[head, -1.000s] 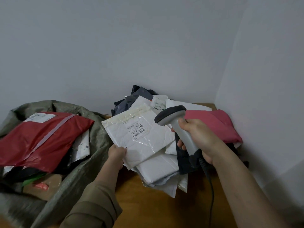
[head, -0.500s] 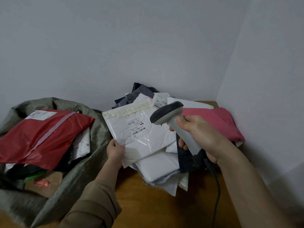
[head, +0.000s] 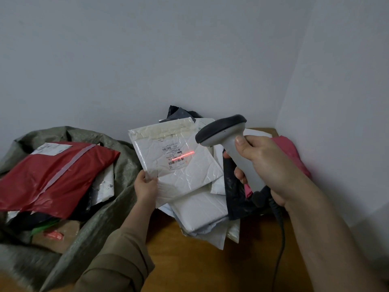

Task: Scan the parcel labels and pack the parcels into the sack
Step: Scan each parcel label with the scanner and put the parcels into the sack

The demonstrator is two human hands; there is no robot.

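While scanned, parcel (head: pixel 179 163): white, crinkled, taped top, red line on label (head: pixel 175 154), raised above pile (head: pixel 202 209).
Left hand (head: pixel 145 185): pinches parcel's corner.
Right hand (head: pixel 271 167): grips scanner (head: pixel 227 140).
Sack (head: pixel 117 186): at left, red parcel (head: pixel 52 175) inside.

My parcel-sorting corner, plainly a small mailroom.

Heaped white plastic mailers (head: pixel 197 209) on my wooden table (head: pixel 189 266), a grey corded barcode scanner (head: pixel 229 142), an olive woven sack (head: pixel 117 186) holding a red plastic parcel (head: pixel 48 178), bare grey walls (head: pixel 147 60).

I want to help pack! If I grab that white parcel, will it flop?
Probably a little: the white parcel looks thin and crinkled, yet stays fairly flat held by one corner in the left hand. Likely light. Its glossy skin may be slippery.
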